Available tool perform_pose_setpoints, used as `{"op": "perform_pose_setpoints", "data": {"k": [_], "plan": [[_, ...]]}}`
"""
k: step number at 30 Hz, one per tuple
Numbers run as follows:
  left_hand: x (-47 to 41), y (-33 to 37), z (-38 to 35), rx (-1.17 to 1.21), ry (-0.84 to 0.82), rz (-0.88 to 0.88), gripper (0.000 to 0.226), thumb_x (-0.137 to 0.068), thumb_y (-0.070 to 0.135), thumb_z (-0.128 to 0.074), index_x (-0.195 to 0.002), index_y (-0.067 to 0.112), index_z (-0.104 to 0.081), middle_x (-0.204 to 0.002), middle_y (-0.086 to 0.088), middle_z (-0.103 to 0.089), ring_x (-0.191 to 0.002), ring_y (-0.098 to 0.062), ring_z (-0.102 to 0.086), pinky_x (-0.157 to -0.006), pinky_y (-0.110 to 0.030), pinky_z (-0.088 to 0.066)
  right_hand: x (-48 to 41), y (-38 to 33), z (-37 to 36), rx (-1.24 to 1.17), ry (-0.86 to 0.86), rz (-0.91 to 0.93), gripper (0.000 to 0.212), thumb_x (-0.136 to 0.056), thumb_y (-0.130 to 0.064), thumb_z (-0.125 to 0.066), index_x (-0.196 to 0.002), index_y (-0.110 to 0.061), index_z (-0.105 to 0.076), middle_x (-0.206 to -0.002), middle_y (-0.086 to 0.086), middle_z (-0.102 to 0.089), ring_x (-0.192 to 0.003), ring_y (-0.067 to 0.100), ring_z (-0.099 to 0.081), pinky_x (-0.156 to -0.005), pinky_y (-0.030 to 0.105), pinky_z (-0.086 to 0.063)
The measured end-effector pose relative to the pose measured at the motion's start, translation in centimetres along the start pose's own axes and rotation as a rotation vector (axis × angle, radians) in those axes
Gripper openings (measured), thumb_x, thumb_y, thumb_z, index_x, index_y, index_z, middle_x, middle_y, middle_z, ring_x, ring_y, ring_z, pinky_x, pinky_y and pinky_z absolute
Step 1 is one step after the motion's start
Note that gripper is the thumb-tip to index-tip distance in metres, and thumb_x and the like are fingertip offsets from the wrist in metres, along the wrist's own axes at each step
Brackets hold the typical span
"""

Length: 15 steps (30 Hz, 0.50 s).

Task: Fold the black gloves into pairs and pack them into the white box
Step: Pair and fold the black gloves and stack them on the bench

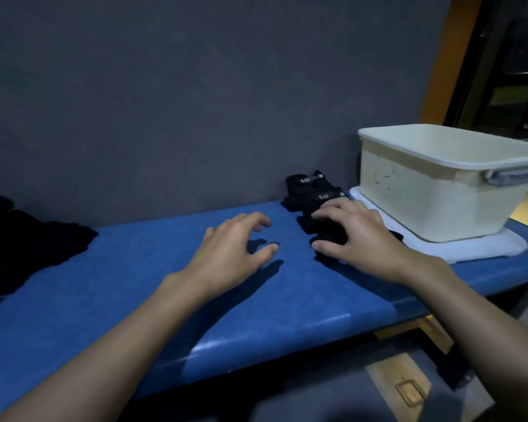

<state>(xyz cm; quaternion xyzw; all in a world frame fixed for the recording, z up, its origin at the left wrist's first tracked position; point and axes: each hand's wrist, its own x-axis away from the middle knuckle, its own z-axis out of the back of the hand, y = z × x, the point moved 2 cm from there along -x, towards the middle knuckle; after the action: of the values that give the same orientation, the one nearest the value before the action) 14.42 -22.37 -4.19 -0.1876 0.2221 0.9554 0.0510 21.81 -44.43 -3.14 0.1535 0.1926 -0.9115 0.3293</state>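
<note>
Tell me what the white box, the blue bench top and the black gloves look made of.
The white box: likely hard plastic, matte; moulded rim, grey handle. The blue bench top: probably vinyl or faux leather over padding; glossy highlights on its rounded front edge. The black gloves: soft matte fabric with small lettered tabs; weave too dark to tell.

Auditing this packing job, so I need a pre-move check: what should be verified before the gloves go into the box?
1. Right hand grips the black gloves: ok.
2. Left hand free, hovering over the blue bench: ok.
3. White box beside the gloves, top open: ok.
4. Room inside the box: cannot tell, interior hidden.
5. Black pile at far left cleared: not ok, it lies there unpacked.
</note>
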Motion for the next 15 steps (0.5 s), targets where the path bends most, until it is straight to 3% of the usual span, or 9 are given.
{"op": "perform_pose_setpoints", "data": {"k": [7,15], "plan": [[4.9,-7.8,6.3,-0.066,0.108,0.152,0.033,-0.087,0.055,-0.061,-0.113,0.035,-0.059,-0.112,0.017,-0.061,-0.108,-0.008,-0.056,-0.098,-0.045,-0.044,-4.2,-8.0,-3.8,-0.04,-0.009,0.175,0.036,-0.09,-0.044,-0.061,-0.123,-0.033,-0.058,-0.13,-0.017,-0.044,-0.125,0.007,-0.034,-0.101,0.028,-0.017],[11.8,-16.7,13.8,-0.254,0.249,0.311,0.025,-0.089,0.043,-0.064,-0.11,0.03,-0.064,-0.111,0.013,-0.059,-0.107,-0.016,-0.055,-0.097,-0.042,-0.043,-10.0,-20.5,-9.8,-0.226,-0.149,0.349,0.029,-0.091,-0.039,-0.061,-0.12,-0.033,-0.059,-0.129,-0.017,-0.048,-0.122,0.006,-0.038,-0.105,0.03,-0.022]]}}
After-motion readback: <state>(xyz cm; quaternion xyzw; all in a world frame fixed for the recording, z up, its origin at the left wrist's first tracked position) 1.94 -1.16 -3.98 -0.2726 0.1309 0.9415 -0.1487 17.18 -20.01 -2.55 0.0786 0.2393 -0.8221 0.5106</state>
